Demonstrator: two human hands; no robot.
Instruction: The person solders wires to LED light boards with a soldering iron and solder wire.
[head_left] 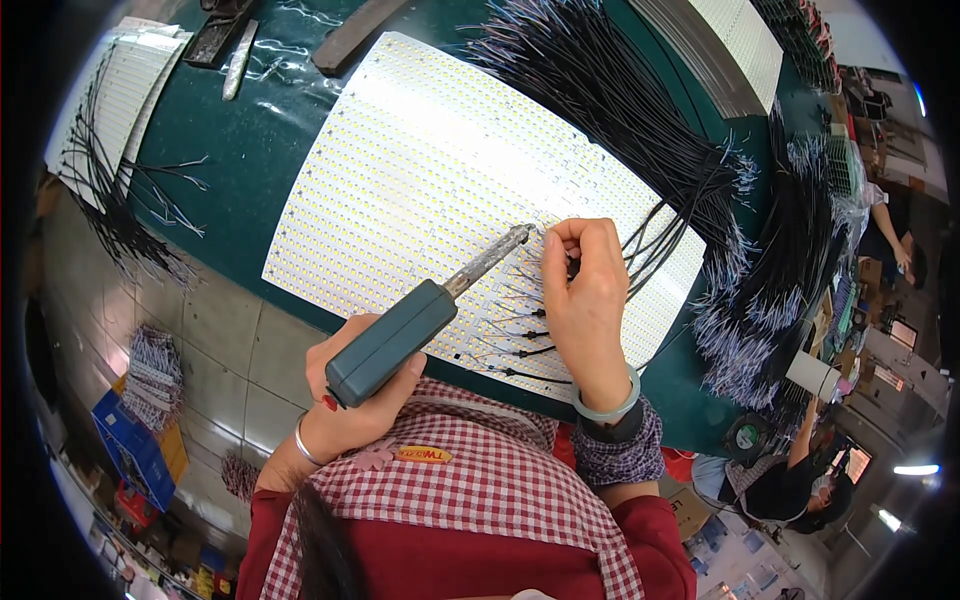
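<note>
A large white LED panel (400, 150), covered with rows of small yellowish LEDs, lies on the green table. My left hand (365, 385) is closed around the dark green body of a soldering gun (395, 340). The gun's metal tip points up and right, close over the panel beside my right fingertips. Just right of that tip, my right hand (588, 285) pinches the end of a black cable (573, 265), mostly hidden by the fingers. Several black cables with thin stripped wire ends (525, 335) lie along the panel's near right part, some passing under my right hand.
A thick bundle of black cables (620, 90) lies across the panel's far right edge, more bundles (790, 230) right of it. Stacked panels (720, 50) stand at the back right. More cables (100, 190) hang off the left edge; a blue crate (135, 450) stands on the floor.
</note>
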